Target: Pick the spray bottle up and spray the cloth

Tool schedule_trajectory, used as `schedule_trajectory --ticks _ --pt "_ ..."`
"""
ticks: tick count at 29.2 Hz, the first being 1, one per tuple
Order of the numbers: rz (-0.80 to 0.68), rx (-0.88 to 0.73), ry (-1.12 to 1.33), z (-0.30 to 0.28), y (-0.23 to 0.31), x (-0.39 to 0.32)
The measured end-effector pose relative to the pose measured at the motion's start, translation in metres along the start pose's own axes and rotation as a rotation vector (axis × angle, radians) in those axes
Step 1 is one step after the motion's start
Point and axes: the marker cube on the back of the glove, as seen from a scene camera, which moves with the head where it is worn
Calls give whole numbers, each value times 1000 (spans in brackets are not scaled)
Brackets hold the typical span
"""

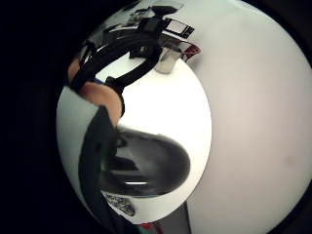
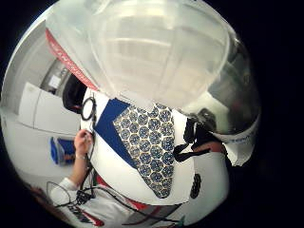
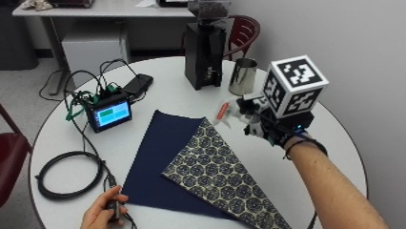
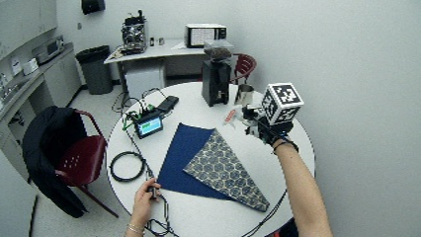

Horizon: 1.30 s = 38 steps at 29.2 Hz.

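Spray bottle (image 3: pixel 223 112): 1, held above round table (image 3: pixel 190 102) | cloth (image 3: pixel 190 167): 1, on table | metal cup (image 3: pixel 243 76): 1, on table | black grinder (image 3: pixel 204 52): 1, on table beside cup | screen device (image 3: pixel 109 113): 1, on table | coiled cable (image 3: pixel 66 174): 1, on table | red chairs beside table: 2

a black glove with black straps is worn on the right hand (image 3: pixel 266 121); a dark band is seen at its wrist, the forearm left unsleeved.
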Motion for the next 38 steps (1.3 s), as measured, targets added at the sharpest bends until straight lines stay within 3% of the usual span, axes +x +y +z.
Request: schedule_trajectory --ticks 6,15,25,38 --pt "-9 -58 -68 39 14 -6" --pt "65 121 -639 -11 -1 -9" --pt "6 114 -1072 1 -15 -69" --pt "0 25 -1255 63 -13 -129"
